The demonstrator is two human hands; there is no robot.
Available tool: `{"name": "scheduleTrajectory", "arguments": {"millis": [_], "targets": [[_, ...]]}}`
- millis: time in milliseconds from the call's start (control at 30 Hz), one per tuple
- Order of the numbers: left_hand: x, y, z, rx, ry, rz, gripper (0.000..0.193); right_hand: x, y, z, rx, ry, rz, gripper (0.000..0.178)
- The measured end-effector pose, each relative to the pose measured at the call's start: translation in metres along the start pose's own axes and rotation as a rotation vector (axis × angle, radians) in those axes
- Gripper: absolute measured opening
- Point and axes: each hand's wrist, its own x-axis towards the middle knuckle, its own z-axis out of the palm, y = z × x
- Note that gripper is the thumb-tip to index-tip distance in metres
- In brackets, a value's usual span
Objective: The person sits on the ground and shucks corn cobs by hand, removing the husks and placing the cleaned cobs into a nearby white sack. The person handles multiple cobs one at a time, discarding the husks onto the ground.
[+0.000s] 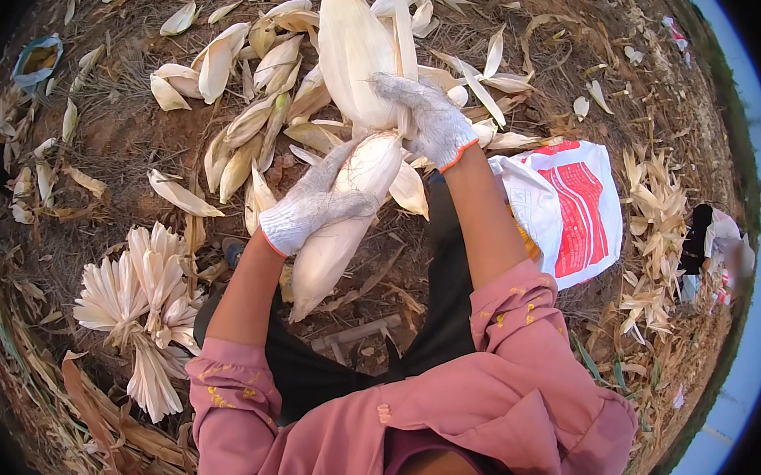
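Both of my hands wear pale grey knit gloves with orange cuffs. My left hand (321,205) is wrapped round a husk-covered ear of corn (325,259), which slants from the lower left up to the middle, between my knees. Brown threads show at its upper end. Just above, my right hand (430,119) is closed on large pale corn husk leaves (355,58) that fan out away from me. The fingertips of my right hand are partly hidden behind the leaves. Beyond my hands lies a loose heap of unpeeled corn ears and husks (242,154).
To my left lie tied bundles of husks (133,299). By my right knee stands a white and red sack (573,215) with yellow inside. A small bluish bag (37,63) sits far left. Another person (716,245) is at the far right, near piled husks (658,227).
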Motion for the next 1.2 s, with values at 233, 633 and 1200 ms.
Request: {"name": "scheduleTrajectory", "arguments": {"millis": [233,633,1200], "targets": [[0.006,-0.009,0.037,0.004,0.162,-0.020,0.087,0.030,0.032,-0.006,-0.202,0.422,-0.315,0.036],[-0.017,-0.045,0.041,0.053,0.163,-0.069,0.094,0.082,0.014,-0.167,-0.186,0.720,-0.345,0.052],[0.022,-0.010,-0.013,-0.290,0.745,0.119,0.067,-0.055,0.056,0.038,-0.683,-0.298,0.144,0.065]]}}
